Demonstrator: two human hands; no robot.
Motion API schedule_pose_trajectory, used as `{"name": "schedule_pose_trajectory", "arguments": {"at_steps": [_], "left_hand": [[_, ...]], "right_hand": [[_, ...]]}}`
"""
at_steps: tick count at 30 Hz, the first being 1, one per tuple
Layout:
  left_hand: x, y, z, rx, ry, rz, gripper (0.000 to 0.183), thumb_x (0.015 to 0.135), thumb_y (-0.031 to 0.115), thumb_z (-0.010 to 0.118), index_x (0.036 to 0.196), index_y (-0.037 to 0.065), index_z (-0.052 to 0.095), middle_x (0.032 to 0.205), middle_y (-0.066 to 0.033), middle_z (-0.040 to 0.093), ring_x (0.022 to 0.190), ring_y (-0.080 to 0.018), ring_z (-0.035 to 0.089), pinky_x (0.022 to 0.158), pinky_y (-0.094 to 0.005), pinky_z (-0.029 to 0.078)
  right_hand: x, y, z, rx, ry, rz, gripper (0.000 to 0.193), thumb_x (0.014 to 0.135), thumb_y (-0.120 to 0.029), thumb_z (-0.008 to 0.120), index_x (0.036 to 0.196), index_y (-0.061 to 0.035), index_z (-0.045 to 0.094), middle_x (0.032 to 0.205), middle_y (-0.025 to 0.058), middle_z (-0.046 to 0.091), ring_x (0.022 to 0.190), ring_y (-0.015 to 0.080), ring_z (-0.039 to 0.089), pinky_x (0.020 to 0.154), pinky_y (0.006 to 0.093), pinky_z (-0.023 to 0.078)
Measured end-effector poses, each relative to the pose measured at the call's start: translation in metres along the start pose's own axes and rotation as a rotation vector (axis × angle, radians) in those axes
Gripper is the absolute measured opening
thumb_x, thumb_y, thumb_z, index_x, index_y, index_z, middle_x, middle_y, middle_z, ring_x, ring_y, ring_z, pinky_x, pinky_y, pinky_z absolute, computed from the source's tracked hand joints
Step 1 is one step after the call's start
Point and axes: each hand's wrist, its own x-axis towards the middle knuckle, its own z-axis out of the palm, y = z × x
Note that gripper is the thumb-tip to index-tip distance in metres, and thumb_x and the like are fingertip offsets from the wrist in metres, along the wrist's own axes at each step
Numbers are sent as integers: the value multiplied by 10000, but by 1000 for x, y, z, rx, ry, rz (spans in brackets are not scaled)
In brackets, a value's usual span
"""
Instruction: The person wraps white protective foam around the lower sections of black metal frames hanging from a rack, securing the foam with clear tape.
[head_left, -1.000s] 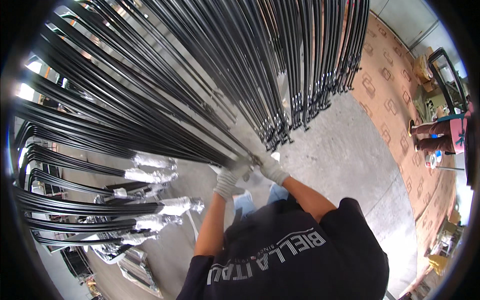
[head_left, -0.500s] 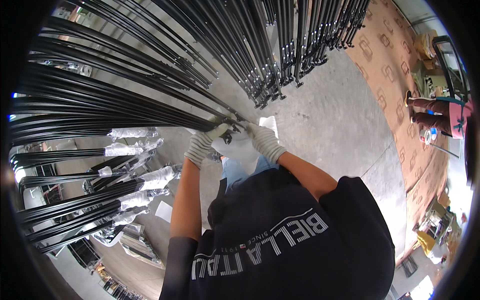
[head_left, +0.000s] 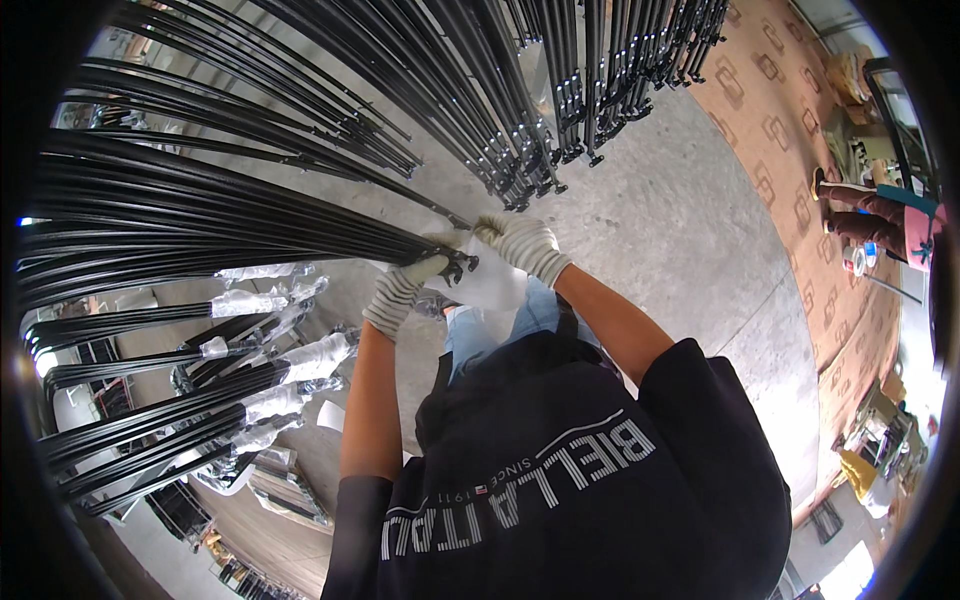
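My gloved left hand [head_left: 400, 290] is closed around the end of a bundle of long black tubes [head_left: 270, 215], whose dark end fittings [head_left: 456, 268] stick out past the fingers. Just beyond it, my gloved right hand [head_left: 525, 248] has its fingers closed at the tip of a single black tube [head_left: 425, 205] that slants in from the upper left. Beneath both hands hangs a whitish, translucent sheet [head_left: 493, 288]; what holds it is hidden. Both gloves are white with grey stripes.
Many black tubes with fittings [head_left: 515, 185] stand in rows ahead. To the left, more tube bundles have ends wrapped in clear plastic [head_left: 318, 357]. Brown patterned carpet [head_left: 770, 130] lies right of the grey concrete floor [head_left: 690, 220]. Another person [head_left: 880, 215] stands at far right.
My right hand has moved slightly up and left, with the single tube's tip still at its fingers. The sheet's edge no longer shows beyond that hand. The left hand keeps its hold.
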Motion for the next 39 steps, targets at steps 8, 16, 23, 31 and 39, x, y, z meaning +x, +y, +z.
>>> {"name": "schedule_pose_trajectory", "arguments": {"at_steps": [8,16,23,31,39], "left_hand": [[14,-11,12,106,220,91,103,726,106,569,800,34,573,946,-38,480,861,-105,451,760,-245,370],[15,-9,10,21,232,150,81,720,94,573,780,41,566,943,-42,480,739,-87,474,690,-216,390],[21,-19,-1,21,234,163,670,689,91,611,1196,-22,188,770,-23,541,664,-80,512,661,-208,419],[21,-25,-12,79,170,223,327,691,112,622,968,2,488,888,-85,555,797,-134,514,746,-260,414],[29,-26,-7,-5,218,193,158,698,76,606,816,24,514,1067,-164,511,897,-160,513,801,-281,411]], "right_hand": [[25,30,22,141,61,8,237,740,-248,564,919,-95,537,848,96,590,760,248,553,662,321,421],[36,28,29,562,53,-97,116,738,-52,562,842,-23,519,843,33,578,680,93,453,630,238,408],[56,38,45,850,-74,-89,80,728,-65,586,784,-33,540,654,-31,502,617,48,413,582,188,384],[45,26,39,963,-61,-156,41,773,-10,523,774,-42,548,727,1,552,725,76,492,672,190,407],[57,54,58,862,-21,-85,14,765,-27,530,763,-36,541,703,-14,538,680,78,465,658,218,403]]}}
